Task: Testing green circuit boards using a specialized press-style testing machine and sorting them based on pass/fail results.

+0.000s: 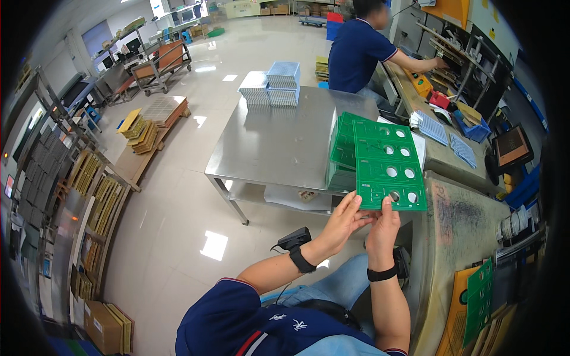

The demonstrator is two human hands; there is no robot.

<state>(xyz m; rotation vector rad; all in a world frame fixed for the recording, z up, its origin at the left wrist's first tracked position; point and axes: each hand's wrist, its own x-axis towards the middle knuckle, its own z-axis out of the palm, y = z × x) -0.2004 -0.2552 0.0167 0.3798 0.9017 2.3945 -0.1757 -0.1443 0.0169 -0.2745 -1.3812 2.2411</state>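
A green printed circuit board panel (380,163) with pairs of round holes is tilted up in front of me. At its lower left corner my left hand (341,224) grips the edge, the thumb along the side and the other fingers partly behind. My right hand (383,230) pinches the lower edge, its thumb on the face near a hole; the fingers behind the panel are hidden. Just beyond the held panel, a stack of similar green boards (341,178) rests on the right side of a steel table (279,142), partly covered by it.
White-blue slotted trays (284,77) are stacked at the table's far edge. A co-worker (359,50) sits beyond, reaching to a bench on the right. Close on my right are a worn work surface (457,219) and another green board (478,302). Racks (98,207) line the left.
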